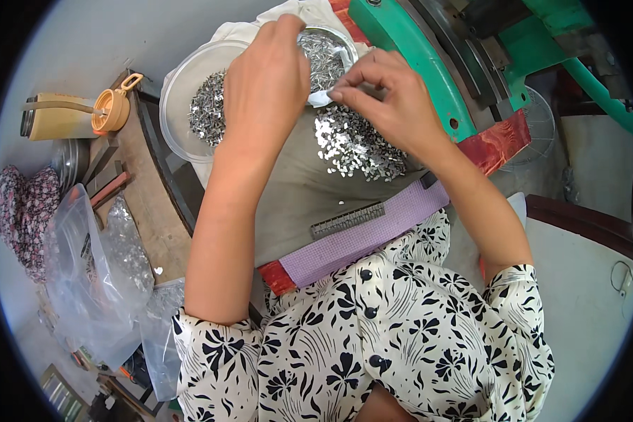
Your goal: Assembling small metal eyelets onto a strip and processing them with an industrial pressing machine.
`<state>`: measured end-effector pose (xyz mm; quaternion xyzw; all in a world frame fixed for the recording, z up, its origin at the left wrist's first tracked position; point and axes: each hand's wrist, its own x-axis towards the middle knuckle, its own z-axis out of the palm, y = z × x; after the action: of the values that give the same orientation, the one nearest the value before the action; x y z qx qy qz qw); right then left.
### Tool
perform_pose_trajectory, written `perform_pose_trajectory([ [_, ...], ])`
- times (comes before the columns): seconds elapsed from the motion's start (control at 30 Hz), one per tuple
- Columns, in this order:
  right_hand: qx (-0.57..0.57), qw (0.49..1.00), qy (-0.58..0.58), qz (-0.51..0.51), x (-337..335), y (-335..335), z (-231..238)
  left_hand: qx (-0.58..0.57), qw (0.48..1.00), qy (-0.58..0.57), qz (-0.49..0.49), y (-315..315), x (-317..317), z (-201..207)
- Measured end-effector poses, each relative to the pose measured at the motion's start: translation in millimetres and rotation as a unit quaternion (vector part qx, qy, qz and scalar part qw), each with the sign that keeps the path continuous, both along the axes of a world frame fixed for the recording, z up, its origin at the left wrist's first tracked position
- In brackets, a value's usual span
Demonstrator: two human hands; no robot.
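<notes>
My left hand (267,81) is raised at the left side of a round bowl of thin silver pin-like pieces (321,55). Its fingers curl together, back toward me, so anything in them is hidden. At the bowl's near right side, my right hand (390,91) has thumb and forefinger pinched; what lies between them is too small to name. A small white patch (320,98) shows beside those fingertips. Below my right hand spreads a loose heap of small shiny metal pieces (352,144). Left of my left hand, a round clear tub (174,105) contains more small metal parts.
A grey toothed metal strip (348,219) lies beside a purple woven band (366,228) close to my body. The green machine (429,67) stands at the right. At the left are an orange-lidded bottle (111,110), a wooden bench (151,204) and clear plastic bags (84,274).
</notes>
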<state>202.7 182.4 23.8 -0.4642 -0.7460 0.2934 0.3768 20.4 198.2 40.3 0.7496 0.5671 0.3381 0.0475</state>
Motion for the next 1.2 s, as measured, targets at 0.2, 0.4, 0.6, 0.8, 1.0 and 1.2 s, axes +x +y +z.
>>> perform_pose_trajectory([
  [0.2,-0.008,0.995,-0.062,0.077,26.8,-53.1,7.6,-0.03,0.995,0.094,-0.002,13.1,11.8,-0.5],
  [0.4,-0.011,0.989,-0.116,0.094,41.2,-87.5,-13.7,0.06,0.986,0.146,-0.045,17.3,10.4,-10.8],
  [0.6,-0.013,0.985,-0.153,0.077,43.8,-88.0,-15.4,-0.069,0.976,0.208,-0.005,17.6,16.0,-0.5],
  [0.8,-0.09,0.977,-0.151,0.118,50.3,-88.5,-5.7,0.014,0.987,0.126,-0.099,6.3,7.5,-1.6],
  [1.0,-0.103,0.974,-0.16,0.126,47.6,-91.9,-7.8,0.052,0.993,-0.041,-0.1,-56.7,7.5,18.7],
  [1.2,-0.104,0.974,-0.163,0.122,45.7,-92.6,-11.3,-0.025,0.992,-0.117,-0.035,-116.3,-6.6,6.4],
])
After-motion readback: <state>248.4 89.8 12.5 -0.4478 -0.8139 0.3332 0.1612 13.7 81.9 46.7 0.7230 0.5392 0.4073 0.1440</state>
